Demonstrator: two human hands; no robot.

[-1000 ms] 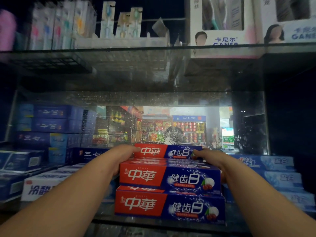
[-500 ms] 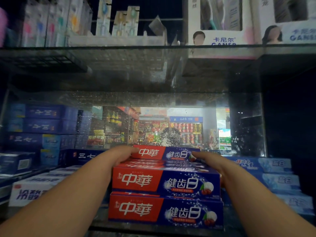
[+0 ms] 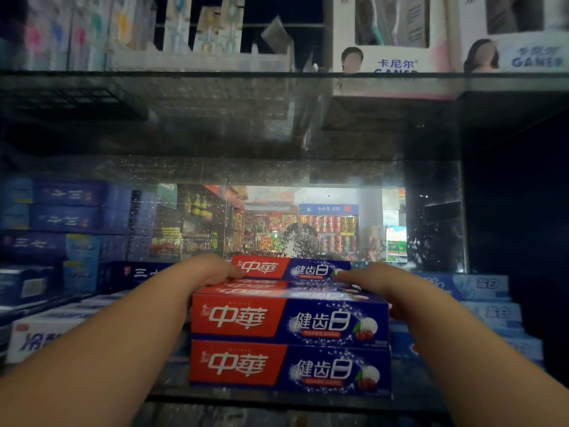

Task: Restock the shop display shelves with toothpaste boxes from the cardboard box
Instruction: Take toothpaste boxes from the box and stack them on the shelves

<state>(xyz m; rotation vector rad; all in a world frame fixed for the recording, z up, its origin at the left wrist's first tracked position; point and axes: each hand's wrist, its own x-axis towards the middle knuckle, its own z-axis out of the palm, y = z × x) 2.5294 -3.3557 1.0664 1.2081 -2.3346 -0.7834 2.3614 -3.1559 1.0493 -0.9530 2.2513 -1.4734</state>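
The top toothpaste box [image 3: 292, 269], red and blue with white characters, lies at the back of a stack on the glass shelf [image 3: 277, 399], one layer higher than the two front toothpaste boxes [image 3: 289, 343], which sit one on the other at the shelf's front edge with their printed faces forward. The left hand [image 3: 212, 271] is at the top box's left end, its fingers [image 3: 235, 274] curled down onto it and holding it. The right hand [image 3: 366, 280] is at the right end, its fingers [image 3: 341, 274] reaching fairly straight and touching the box; whether the thumb grips cannot be told. Both forearms come in from the bottom corners, one on each side of the front stack. Left of the stack are dark blue boxes [image 3: 70, 208] piled high and a white box [image 3: 40, 337] lower down; just right of it are light blue boxes [image 3: 480, 288] stepped in rows. Behind, a speckled mirror panel [image 3: 308, 223] shows bright shop shelving. On the upper shelf [image 3: 215, 76] stand toothbrush packs [image 3: 203, 29] and white cartons [image 3: 391, 57].
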